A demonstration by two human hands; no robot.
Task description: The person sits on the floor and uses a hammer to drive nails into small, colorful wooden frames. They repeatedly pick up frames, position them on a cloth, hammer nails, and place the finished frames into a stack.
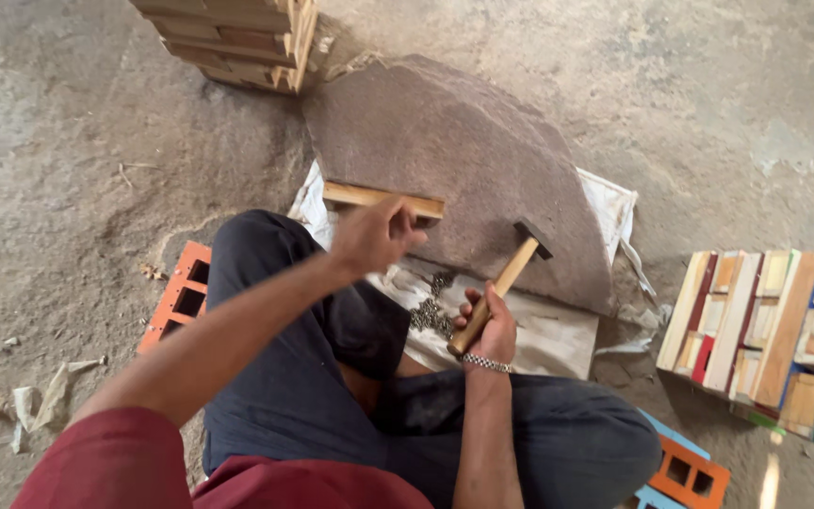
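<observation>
- One wooden strip (383,200) is lying across the near edge of the flat stone slab (463,160); the left hand (372,236) is closing its fingers on the strip's right end.
- One hammer (503,282) is resting head-down on the slab, the right hand (492,325) wrapping round its wooden handle.
- A small heap of dark nails (432,309) is sitting on the white sack (558,335) between the knees, too fine to count.
- Two stacks of wooden pieces are standing by: one (237,38) beyond the slab, a painted one (765,320) at the right.
- Orange blocks (179,297) are lying on the floor beside the legs.
</observation>
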